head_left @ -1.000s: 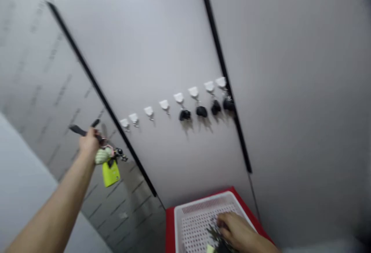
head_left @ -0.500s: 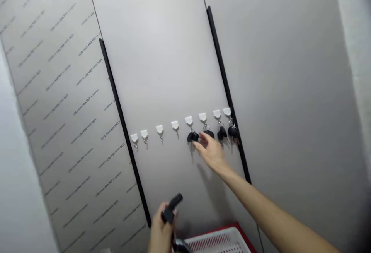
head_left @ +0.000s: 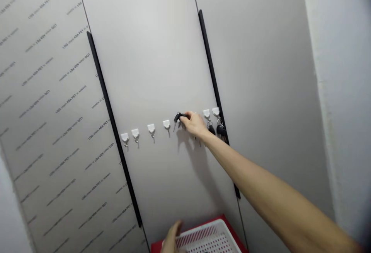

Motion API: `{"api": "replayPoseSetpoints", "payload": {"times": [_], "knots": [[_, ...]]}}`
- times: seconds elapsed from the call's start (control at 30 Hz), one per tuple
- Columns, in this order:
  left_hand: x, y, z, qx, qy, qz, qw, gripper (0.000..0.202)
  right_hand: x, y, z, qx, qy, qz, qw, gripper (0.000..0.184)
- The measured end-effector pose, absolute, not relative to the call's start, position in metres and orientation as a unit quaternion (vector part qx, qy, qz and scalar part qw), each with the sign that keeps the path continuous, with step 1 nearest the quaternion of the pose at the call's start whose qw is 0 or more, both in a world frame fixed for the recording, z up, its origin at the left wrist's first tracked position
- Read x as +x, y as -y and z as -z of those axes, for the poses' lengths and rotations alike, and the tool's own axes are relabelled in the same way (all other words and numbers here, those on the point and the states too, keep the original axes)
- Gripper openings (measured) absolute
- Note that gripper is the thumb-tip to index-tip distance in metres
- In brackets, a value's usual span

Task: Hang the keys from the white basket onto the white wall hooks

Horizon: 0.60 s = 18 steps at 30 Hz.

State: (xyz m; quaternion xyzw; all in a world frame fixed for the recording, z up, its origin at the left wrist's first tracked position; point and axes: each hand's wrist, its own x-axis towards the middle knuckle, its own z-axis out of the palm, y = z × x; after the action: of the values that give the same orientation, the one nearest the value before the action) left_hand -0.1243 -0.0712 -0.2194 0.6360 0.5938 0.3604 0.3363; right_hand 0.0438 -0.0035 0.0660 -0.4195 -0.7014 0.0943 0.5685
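My right hand [head_left: 194,123] reaches up to a row of white hooks [head_left: 150,128] on a grey cabinet door, fingers pinched on a black key [head_left: 177,117] at about the fifth hook from the left. Two more black keys [head_left: 218,129] hang on the hooks at the row's right end. The hooks left of my hand hold nothing. My left hand [head_left: 171,240] is low at the bottom edge, beside the rim of a white perforated basket [head_left: 207,237]. Its fingers are mostly cut off by the frame.
The basket rests on a red surface [head_left: 158,245]. Black vertical handles [head_left: 111,125] run down the cabinet doors, another black handle [head_left: 214,86] right of the hooks. The left door carries printed protective film. A white wall [head_left: 342,90] bounds the right side.
My right hand moved left along the hooks and closed on a black key, lifting it. My left hand, which held a black key fob, dropped to the basket.
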Motion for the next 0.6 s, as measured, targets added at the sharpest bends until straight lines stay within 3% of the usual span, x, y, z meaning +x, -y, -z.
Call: {"api": "replayPoseSetpoints", "payload": {"times": [0.13,0.27,0.37,0.47,0.53,0.6], "knots": [[-0.130,0.067,0.177,0.596,-0.548,-0.454,0.372,0.052,0.049,0.022,-0.006,-0.373,0.837,-0.215,0.338,0.021],[-0.126,0.067,0.142,0.577,-0.559,-0.482,0.351,0.039,0.048,0.036,0.088,-0.430,0.835,-0.251,0.235,0.018],[-0.110,0.061,0.107,0.600,-0.536,-0.492,0.332,0.034,0.063,0.034,0.096,-0.445,0.796,-0.214,0.351,0.027],[-0.082,0.043,0.060,0.632,-0.504,-0.513,0.291,0.033,0.091,0.019,0.048,-0.494,0.676,-0.066,0.542,0.036],[-0.057,0.026,0.030,0.637,-0.488,-0.536,0.262,0.036,0.107,0.007,0.014,-0.538,0.622,0.004,0.569,0.040],[-0.030,0.007,0.010,0.631,-0.491,-0.554,0.231,0.039,0.114,-0.003,-0.006,-0.578,0.609,0.033,0.542,0.042]]}}
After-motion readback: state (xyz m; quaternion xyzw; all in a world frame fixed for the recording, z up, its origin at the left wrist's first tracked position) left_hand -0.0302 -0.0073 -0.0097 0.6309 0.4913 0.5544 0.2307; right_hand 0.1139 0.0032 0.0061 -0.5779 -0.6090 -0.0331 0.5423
